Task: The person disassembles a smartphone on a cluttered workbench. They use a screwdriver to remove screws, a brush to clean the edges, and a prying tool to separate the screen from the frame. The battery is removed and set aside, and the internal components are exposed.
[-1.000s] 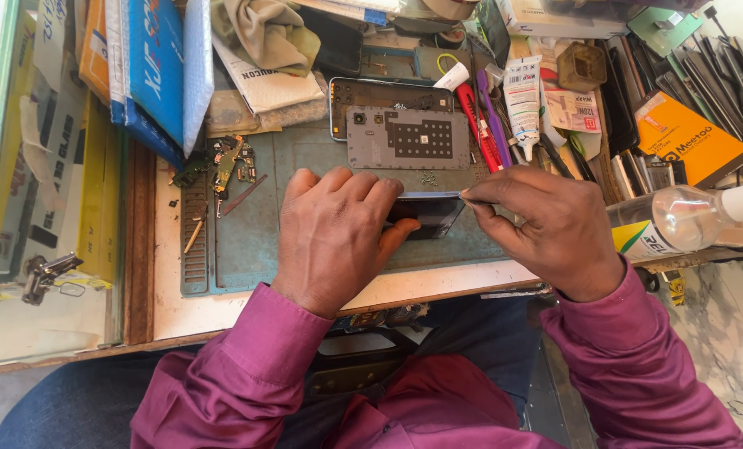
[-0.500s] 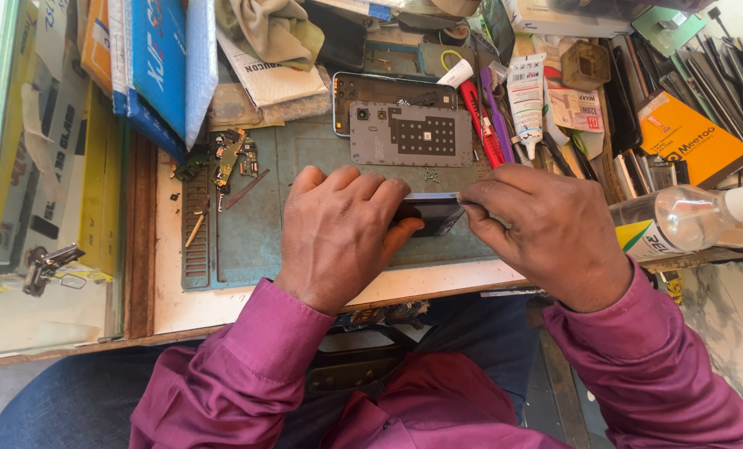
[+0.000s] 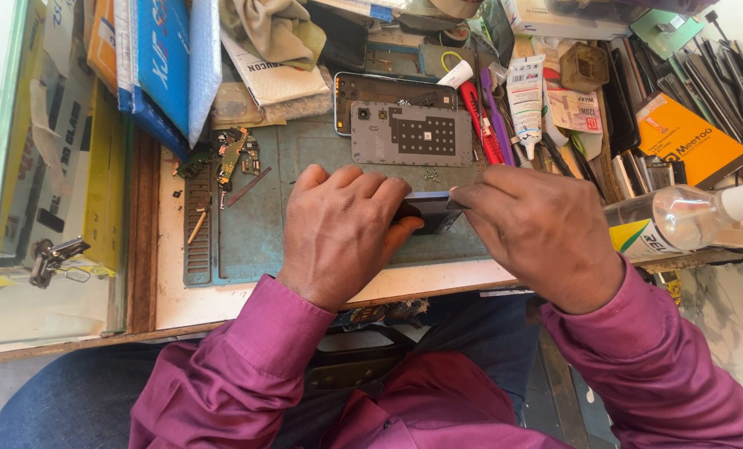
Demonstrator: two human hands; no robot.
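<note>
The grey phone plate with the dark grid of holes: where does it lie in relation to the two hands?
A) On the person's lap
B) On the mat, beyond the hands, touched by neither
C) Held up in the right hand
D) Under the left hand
B: the grey phone plate lies flat on the green mat, apart from the left hand and the right hand, which together hold a small dark part.

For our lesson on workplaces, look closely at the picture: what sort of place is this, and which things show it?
Most likely a phone repair bench. An opened phone with its grey inner plate lies on a green work mat, small circuit boards sit beside it, and thin tools crowd the far corner.
</note>
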